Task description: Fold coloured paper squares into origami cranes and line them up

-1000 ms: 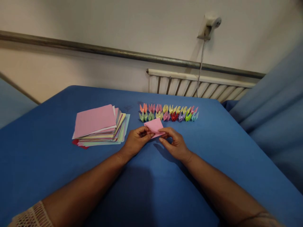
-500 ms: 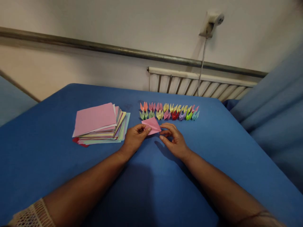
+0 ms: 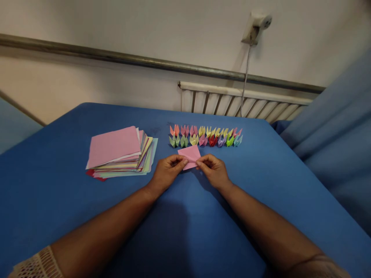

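A small folded piece of pink paper (image 3: 191, 153) is held between my two hands, just in front of the rows of folded paper cranes. My left hand (image 3: 168, 170) pinches its left side between thumb and fingers. At the paper's right corner, my right hand (image 3: 213, 170) is closed in a pinch too. Creases run across the paper's lower part, partly covered by my thumbs. Behind it stand two rows of small paper cranes (image 3: 213, 140) in green, yellow, pink, red, purple and blue.
Left of my hands lies a thick stack of coloured paper (image 3: 114, 146), pink on top, with a red sheet (image 3: 97, 175) poking out below. Everything rests on a blue-covered table (image 3: 162, 239). Beyond are a wall pipe (image 3: 145, 61), a radiator (image 3: 226, 101) and a blue curtain (image 3: 342, 127).
My right hand, which was apart with its fingers spread, has closed on the pink paper's right corner. The paper has turned slightly and shifted a little right.
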Demonstrator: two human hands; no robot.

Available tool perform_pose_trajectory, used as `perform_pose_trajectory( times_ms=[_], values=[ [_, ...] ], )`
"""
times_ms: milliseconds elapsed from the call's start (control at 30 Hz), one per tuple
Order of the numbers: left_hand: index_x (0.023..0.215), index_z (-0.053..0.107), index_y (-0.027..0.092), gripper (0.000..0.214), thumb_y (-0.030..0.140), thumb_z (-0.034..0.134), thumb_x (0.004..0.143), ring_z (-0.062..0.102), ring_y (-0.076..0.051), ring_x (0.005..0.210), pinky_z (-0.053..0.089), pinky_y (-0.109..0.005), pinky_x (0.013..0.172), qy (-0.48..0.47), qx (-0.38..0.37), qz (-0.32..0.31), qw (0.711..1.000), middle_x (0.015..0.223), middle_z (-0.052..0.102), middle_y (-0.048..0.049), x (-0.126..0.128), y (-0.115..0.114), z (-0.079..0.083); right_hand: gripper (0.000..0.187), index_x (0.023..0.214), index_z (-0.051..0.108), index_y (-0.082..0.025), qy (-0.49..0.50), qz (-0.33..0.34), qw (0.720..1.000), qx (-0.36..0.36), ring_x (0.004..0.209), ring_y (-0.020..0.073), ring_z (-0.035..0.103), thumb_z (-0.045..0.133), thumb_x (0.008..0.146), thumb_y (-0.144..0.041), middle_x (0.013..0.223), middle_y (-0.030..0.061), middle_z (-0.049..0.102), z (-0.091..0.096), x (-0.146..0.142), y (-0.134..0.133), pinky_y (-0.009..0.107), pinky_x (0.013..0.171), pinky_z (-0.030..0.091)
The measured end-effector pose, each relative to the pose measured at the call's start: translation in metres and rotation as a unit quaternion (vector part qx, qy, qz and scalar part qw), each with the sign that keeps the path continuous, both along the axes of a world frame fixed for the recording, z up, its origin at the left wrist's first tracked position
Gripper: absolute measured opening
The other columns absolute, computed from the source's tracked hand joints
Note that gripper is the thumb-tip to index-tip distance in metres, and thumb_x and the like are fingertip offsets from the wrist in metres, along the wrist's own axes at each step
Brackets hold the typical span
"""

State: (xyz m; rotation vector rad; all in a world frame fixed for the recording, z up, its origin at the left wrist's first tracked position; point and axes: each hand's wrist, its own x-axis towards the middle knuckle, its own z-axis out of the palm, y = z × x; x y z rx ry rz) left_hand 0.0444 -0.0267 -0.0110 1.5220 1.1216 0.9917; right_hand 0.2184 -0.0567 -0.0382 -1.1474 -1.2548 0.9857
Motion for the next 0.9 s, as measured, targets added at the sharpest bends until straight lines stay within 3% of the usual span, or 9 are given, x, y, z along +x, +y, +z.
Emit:
perform_pose_trajectory(
  times_ms=[300,500,733,900],
  values=[
    [0.076,0.066,0.015,0.03,0.041,0.075,0.066,0.057,-0.012,0.064,0.044,-0.023,0.06,-0.053,-0.025,0.061,0.996,0.072,0.065,-0.0004,0.0028,-0.0018,0.0009,0.011,0.073,0.061,-0.02,-0.081,-0.027,0.995,0.058,0.061,0.0131,0.059,0.063,0.08,-0.029,0.068,0.0,0.064,0.0071,-0.0026,-0.0069,0.026,0.062,0.047],
    [0.074,0.062,0.014,0.028,0.038,0.076,0.065,0.052,-0.008,0.057,0.039,-0.019,0.054,-0.081,-0.046,0.065,0.994,0.064,0.06,0.0025,0.0037,-0.0029,0.0004,0.013,0.073,0.059,-0.019,-0.091,-0.045,0.994,0.05,0.058,0.0128,0.06,0.063,0.079,-0.029,0.064,-0.0006,0.065,0.0093,-0.0039,-0.0071,0.025,0.058,0.047],
    [0.074,0.059,0.014,0.025,0.031,0.076,0.066,0.05,-0.006,0.053,0.036,-0.018,0.052,-0.109,-0.055,0.064,0.99,0.061,0.058,0.0045,0.0047,-0.0028,-0.0001,0.014,0.078,0.054,-0.02,-0.053,-0.04,0.997,0.033,0.056,0.0122,0.062,0.065,0.077,-0.029,0.061,-0.0045,0.059,0.0049,-0.0044,-0.0047,0.024,0.055,0.046],
    [0.086,0.053,0.017,0.032,0.029,0.075,0.066,0.051,-0.007,0.049,0.035,-0.017,0.049,-0.135,-0.077,0.062,0.986,0.059,0.061,0.0062,0.0044,-0.0029,0.0014,0.023,0.087,0.05,-0.022,0.048,-0.019,0.999,0.008,0.055,0.0101,0.061,0.068,0.074,-0.028,0.068,-0.0068,0.057,0.002,-0.0077,-0.0024,0.024,0.056,0.051]
  ],
)
